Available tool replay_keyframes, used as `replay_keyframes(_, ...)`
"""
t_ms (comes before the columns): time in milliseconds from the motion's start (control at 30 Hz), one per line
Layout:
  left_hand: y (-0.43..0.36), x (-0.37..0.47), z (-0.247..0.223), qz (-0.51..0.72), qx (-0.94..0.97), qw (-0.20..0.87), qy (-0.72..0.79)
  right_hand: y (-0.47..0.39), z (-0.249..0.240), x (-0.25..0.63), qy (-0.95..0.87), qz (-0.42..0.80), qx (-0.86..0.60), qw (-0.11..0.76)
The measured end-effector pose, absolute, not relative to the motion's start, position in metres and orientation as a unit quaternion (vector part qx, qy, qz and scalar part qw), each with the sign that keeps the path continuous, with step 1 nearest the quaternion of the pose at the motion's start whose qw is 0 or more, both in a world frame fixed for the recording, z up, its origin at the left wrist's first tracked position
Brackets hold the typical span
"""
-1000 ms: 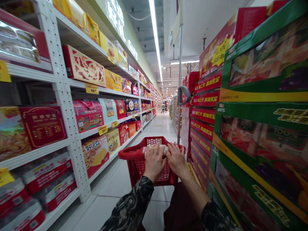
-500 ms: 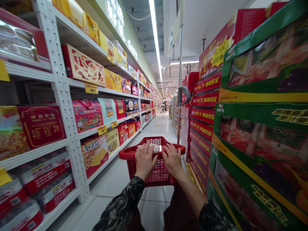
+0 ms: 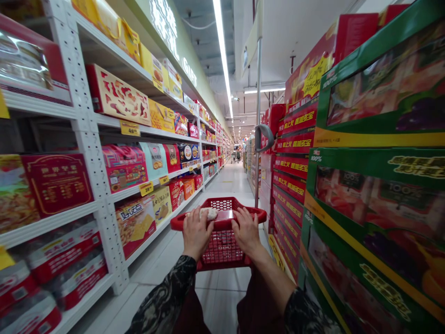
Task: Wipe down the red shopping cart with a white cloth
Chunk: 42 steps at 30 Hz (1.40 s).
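A red shopping cart point(image 3: 222, 265) stands in front of me, its handle bar point(image 3: 225, 223) running crosswise. My left hand point(image 3: 196, 232) is on the left part of the bar, fingers bent over a crumpled white cloth point(image 3: 209, 214) that lies against it. The cloth shows past the fingers on the right. On the right part of the bar rests my right hand point(image 3: 246, 228), its fingers curled over the top. Between the hands a stretch of the handle is bare.
White shelves point(image 3: 107, 204) with boxed goods line the left side. On the right rise stacked red cartons point(image 3: 291, 164) and green fruit boxes point(image 3: 378, 181). A metal pole point(image 3: 258, 102) with a grey bracket point(image 3: 264, 138) stands just beyond the cart. Another cart is far down the aisle.
My left hand has slid left along the handle with the white cloth, widening the gap between my hands. My right hand has stayed nearly in place on the bar.
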<state>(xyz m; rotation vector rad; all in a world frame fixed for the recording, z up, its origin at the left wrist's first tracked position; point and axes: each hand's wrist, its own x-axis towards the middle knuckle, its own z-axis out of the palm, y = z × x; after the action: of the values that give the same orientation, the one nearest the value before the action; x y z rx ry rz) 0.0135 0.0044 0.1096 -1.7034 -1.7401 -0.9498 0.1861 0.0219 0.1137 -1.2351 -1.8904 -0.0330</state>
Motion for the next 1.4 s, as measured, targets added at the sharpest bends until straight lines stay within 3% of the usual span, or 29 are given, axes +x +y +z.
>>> replay_keyframes(300,0.004,0.067,0.105,-0.324,-0.726,0.271,-0.543,0.033,0.109,0.196,-0.754,-0.032,-0.501,0.424)
replay_keyframes(633,0.002,0.012,0.120,-0.316,-0.618,0.242,-0.678,0.040,0.101,0.197,-0.752,-0.047,-0.509,0.417)
replay_keyframes(967,0.019,0.072,0.115,-0.293,-0.726,0.252,-0.568,0.054,0.096,0.195,-0.769,-0.079,-0.518,0.366)
replay_keyframes(1233,0.032,0.025,0.113,-0.290,-0.637,0.253,-0.668,0.069,0.097,0.201,-0.780,-0.056,-0.509,0.360)
replay_keyframes(1400,0.033,0.035,0.111,-0.284,-0.666,0.255,-0.641,0.070,0.088,0.195,-0.773,-0.053,-0.509,0.376)
